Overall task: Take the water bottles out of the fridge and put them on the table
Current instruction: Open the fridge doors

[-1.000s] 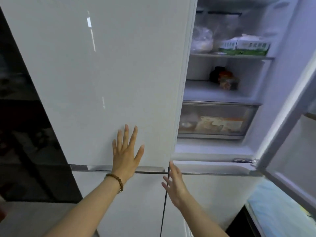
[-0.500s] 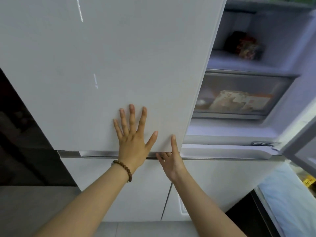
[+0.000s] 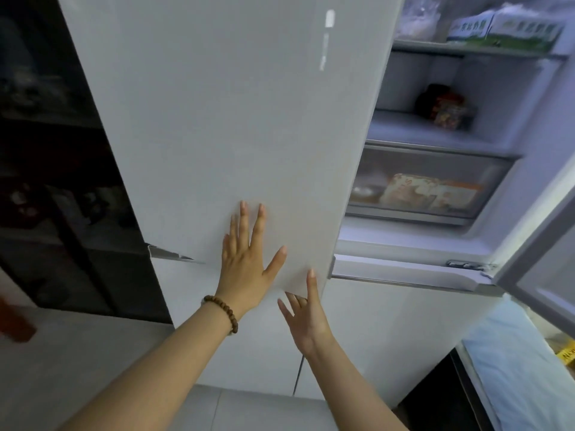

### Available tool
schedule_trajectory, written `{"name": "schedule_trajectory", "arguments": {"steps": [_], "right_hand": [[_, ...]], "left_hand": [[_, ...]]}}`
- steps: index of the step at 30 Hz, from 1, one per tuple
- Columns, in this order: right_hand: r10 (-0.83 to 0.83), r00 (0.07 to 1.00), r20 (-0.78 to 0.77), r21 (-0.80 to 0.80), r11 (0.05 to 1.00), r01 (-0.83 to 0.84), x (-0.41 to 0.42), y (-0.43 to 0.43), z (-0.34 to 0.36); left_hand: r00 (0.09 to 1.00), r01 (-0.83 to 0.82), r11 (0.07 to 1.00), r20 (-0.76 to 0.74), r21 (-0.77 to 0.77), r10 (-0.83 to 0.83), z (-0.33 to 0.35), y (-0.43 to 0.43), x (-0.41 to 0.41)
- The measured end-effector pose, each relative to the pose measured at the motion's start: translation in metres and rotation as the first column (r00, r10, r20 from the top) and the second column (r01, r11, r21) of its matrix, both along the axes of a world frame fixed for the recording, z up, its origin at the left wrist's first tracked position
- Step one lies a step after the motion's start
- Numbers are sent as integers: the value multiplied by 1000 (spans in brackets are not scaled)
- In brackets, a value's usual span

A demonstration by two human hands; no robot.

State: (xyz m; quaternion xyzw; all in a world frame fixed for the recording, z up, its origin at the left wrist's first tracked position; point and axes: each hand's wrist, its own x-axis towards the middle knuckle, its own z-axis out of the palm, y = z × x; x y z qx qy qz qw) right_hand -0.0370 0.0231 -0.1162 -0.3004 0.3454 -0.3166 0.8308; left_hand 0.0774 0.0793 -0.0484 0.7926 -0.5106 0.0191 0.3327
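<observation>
leftmost: dark glossy cabinet front, dim reflections only; blurred reddish-brown object at the far left edge, identity not readable. below it, pale grey floor.

next: tall white fridge; wide white upper left door, swung a little out from the body, its lower left corner showing a silver trim edge. left hand laid flat against the lower part of this door, fingers spread and straight, thumb angled out to the right, gripping nothing; brown wooden bead bracelet round the wrist.

just right of it: right hand at the bottom right corner of the same door, one finger extended up along the door's edge, the remaining fingers loosely curled at the underside of the corner; whether they hook the edge cannot be told. nothing carried.

further right: open fridge interior. top shelf with green-and-white cartons and a clear plastic bag beside them; middle shelf with a dark jar-like item, blurred; below, translucent drawer holding pale and orange packets. white lower doors beneath, shut.

far right: inner side of the opened right door; light blue cloth-covered surface below it, a yellow label at the frame edge.

water bottles: none made out in the exposed compartment.
</observation>
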Motion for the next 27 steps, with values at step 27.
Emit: {"name": "schedule_trajectory", "arguments": {"steps": [27], "right_hand": [[359, 905, -229, -811, 444, -381, -53, 182, 273]], "left_hand": [[956, -289, 818, -101, -497, 276, 219, 246, -96]]}}
